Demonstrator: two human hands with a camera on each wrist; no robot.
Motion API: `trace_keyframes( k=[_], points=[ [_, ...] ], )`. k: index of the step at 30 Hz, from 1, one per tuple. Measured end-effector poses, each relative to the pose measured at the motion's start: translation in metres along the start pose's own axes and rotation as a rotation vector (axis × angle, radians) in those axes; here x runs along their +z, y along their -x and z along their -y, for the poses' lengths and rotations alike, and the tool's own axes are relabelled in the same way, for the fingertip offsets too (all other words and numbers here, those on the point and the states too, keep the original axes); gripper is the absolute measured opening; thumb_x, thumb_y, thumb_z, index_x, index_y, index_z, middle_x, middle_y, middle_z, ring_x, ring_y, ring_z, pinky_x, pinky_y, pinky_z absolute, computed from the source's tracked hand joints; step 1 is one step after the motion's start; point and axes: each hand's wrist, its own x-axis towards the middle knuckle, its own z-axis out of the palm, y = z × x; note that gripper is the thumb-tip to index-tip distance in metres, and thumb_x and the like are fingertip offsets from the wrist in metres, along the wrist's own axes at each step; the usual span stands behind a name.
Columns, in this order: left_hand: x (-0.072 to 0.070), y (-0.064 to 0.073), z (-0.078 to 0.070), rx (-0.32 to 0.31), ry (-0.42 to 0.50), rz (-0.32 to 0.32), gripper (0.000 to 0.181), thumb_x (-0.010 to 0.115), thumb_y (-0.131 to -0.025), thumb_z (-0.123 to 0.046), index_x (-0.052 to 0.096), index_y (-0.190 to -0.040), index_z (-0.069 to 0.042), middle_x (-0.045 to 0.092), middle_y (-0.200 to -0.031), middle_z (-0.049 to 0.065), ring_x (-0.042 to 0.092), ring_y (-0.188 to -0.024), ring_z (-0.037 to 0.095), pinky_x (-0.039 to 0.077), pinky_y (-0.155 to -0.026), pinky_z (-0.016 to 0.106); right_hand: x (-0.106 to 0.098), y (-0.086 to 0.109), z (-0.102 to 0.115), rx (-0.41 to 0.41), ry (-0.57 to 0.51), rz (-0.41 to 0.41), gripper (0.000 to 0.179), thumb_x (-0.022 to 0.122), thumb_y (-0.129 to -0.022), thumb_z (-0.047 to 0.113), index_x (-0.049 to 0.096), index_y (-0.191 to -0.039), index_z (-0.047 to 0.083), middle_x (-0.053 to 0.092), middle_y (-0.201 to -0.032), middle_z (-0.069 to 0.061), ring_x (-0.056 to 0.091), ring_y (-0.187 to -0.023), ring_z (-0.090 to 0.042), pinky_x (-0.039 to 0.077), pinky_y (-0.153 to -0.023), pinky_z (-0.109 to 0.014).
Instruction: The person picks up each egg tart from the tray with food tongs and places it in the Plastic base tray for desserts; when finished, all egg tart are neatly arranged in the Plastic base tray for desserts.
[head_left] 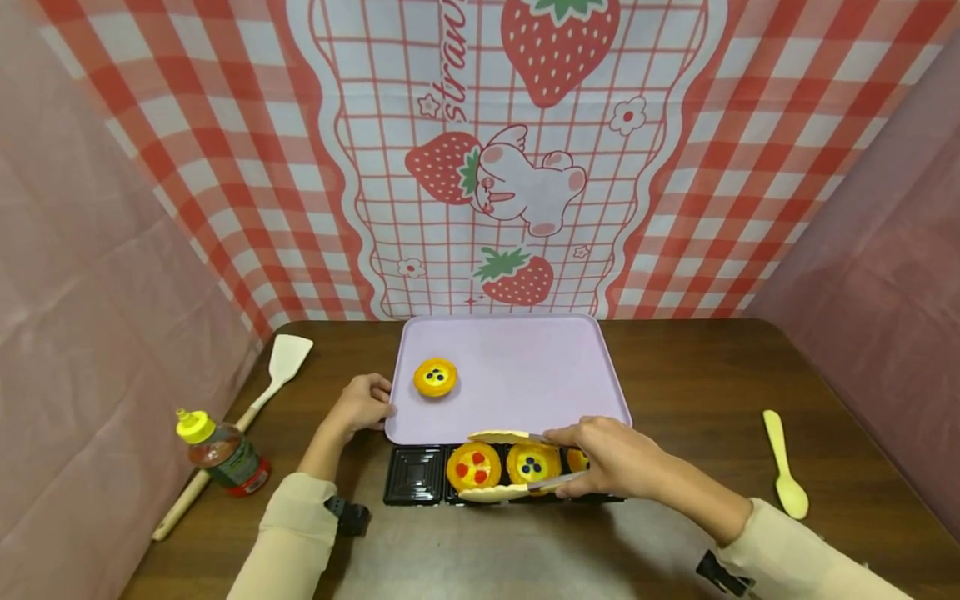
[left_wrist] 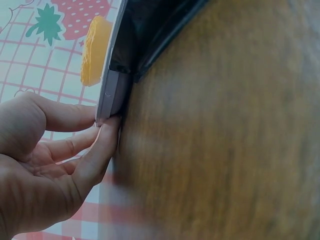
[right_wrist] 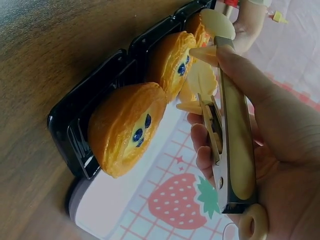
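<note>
Left hand: the left hand [head_left: 363, 402] pinches the rim of the lilac tray [head_left: 525, 367], thumb above and fingers beneath, presumably to steady it.
Right hand: the right hand [head_left: 618, 457] is clamped on the tongs [head_left: 501, 437], whose arms stand apart along both sides of the tart row; contact with a tart, I cannot tell.
Black container: the black container [head_left: 414, 477] lies along the tray's near edge, probably so tarts travel little.
Tarts: four; the tray tart [head_left: 435, 377] sits left of centre, while the red-topped tart [head_left: 474, 467], middle blue-dotted tart [head_left: 533, 463] and end blue-dotted tart [right_wrist: 112, 130] fill three of four compartments.
Worktop sides: one bottle [head_left: 225, 454] and one spatula [head_left: 287, 360] left, one spoon [head_left: 782, 465] right, seemingly kept aside for working room.
</note>
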Motion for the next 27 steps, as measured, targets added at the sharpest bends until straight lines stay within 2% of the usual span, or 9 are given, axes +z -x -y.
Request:
trace_keyframes(
  k=[6,12,21,27],
  points=[
    [0.0004,-0.0004,-0.0005,-0.005,0.016,0.004,0.037,0.068,-0.079,0.010,0.054,-0.112,0.012,0.057,-0.092,0.019,0.059,-0.074,0.023,0.061,-0.058,0.036,-0.0033,0.0012,0.0053,0.037,0.008,-0.055,0.086,0.086,-0.068,0.055,0.063,-0.132,0.003,0.069,-0.121,-0.006,0.063,-0.104,-0.021,0.057,-0.087,-0.042],
    [0.0003,0.0006,-0.0012,0.000,0.019,0.007,0.035,0.068,-0.079,0.011,0.054,-0.111,0.012,0.057,-0.091,0.019,0.059,-0.074,0.024,0.061,-0.058,0.036,-0.0066,0.0009,0.0061,0.072,-0.012,-0.081,0.086,0.088,-0.067,0.051,0.061,-0.134,0.004,0.069,-0.120,-0.005,0.062,-0.105,-0.020,0.057,-0.087,-0.040],
    [0.0004,0.0026,0.0006,0.002,0.024,0.013,0.036,0.067,-0.079,0.011,0.053,-0.112,0.013,0.056,-0.091,0.019,0.059,-0.073,0.023,0.061,-0.059,0.038,-0.0061,0.0037,0.0022,0.058,-0.053,-0.092,0.085,0.088,-0.068,0.050,0.061,-0.133,0.003,0.068,-0.121,-0.005,0.062,-0.104,-0.018,0.057,-0.086,-0.038],
    [-0.0007,0.0031,-0.0016,-0.002,0.029,0.017,0.037,0.067,-0.079,0.011,0.053,-0.113,0.013,0.056,-0.092,0.019,0.059,-0.073,0.023,0.061,-0.059,0.037,-0.0099,-0.0005,0.0020,0.062,-0.056,-0.140,0.087,0.088,-0.068,0.048,0.059,-0.136,0.002,0.068,-0.121,-0.005,0.060,-0.089,-0.013,0.056,-0.073,-0.029]
  ],
)
